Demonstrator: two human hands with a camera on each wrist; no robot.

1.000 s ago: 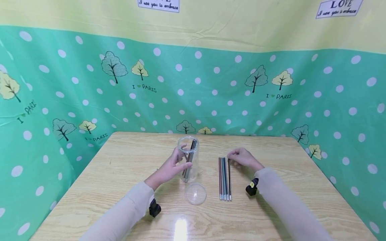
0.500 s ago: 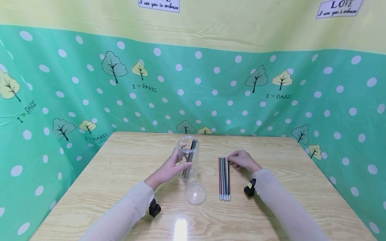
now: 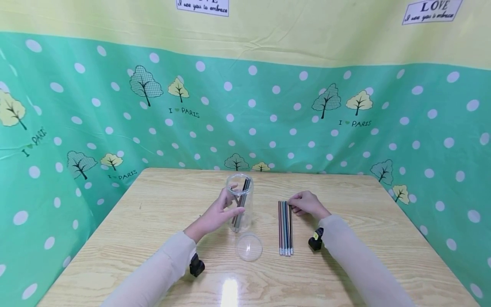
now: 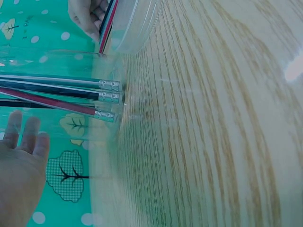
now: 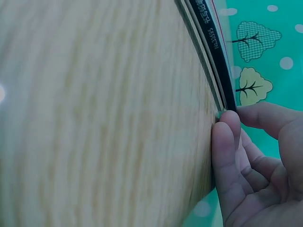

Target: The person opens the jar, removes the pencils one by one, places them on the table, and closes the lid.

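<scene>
In the head view, my left hand (image 3: 216, 215) holds a clear open-topped jar (image 3: 248, 217), thumb in front and fingers around the far side. Several pencils (image 4: 57, 90) lean inside the jar, their silver ferrules down at its base in the left wrist view. To the right, a row of several pencils (image 3: 283, 226) lies side by side on the table. At the row's right edge, my right hand (image 3: 308, 204) pinches the far end of a black pencil (image 5: 215, 52) between thumb and fingertips. That pencil lies against the others.
A clear round lid (image 3: 249, 249) lies on the wooden table (image 3: 161, 217), just in front of the jar. Behind the table hangs a green and yellow patterned cloth (image 3: 268, 102). Each wrist carries a small black camera (image 3: 197, 265).
My right hand has moved slightly left, bringing the black pencil from a small slanted gap to lie against the row. The left hand and jar have stayed still.
</scene>
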